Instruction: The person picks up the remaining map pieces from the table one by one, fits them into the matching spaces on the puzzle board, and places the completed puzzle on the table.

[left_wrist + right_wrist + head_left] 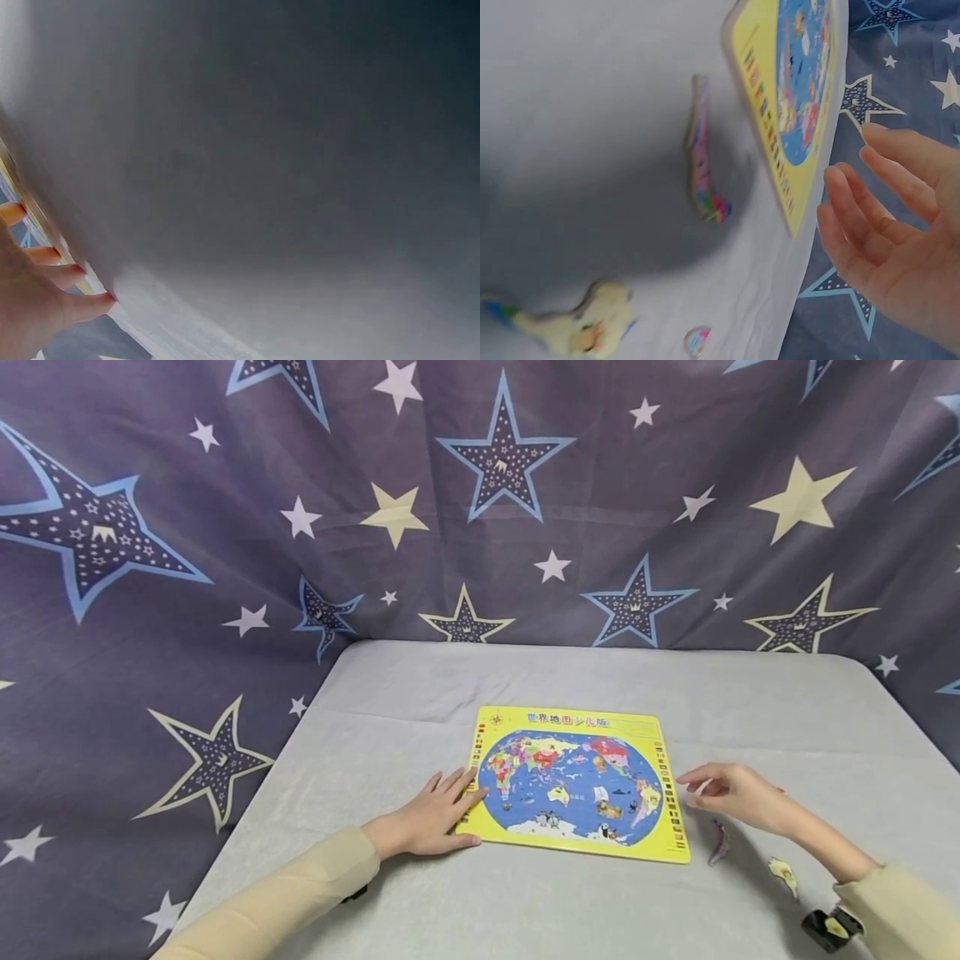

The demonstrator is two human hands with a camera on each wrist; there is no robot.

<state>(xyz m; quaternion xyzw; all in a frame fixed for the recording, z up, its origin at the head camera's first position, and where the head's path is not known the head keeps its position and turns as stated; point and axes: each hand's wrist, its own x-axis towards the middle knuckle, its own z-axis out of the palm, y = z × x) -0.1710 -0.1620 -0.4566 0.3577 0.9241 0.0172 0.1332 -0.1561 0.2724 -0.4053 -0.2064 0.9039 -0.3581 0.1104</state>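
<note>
A yellow-bordered world map board (570, 852) lies flat on the grey-covered table (390, 693), a little right of its middle. The left hand (431, 818) rests at the board's left edge, fingers spread wide and fingertips touching it, gripping nothing. The right hand (735, 793) hovers just beside the right edge, fingers loosely bent with gaps between them, and the right wrist view shows nothing held. Near that hand lie 3 loose pieces: a slim pinkish-purple piece (720, 843) close to the board, a pale yellow piece (783, 877) farther right, and a small multicoloured piece (697, 341) apart from both. Behind the table hangs a dark cloth (480, 552) printed with stars
</note>
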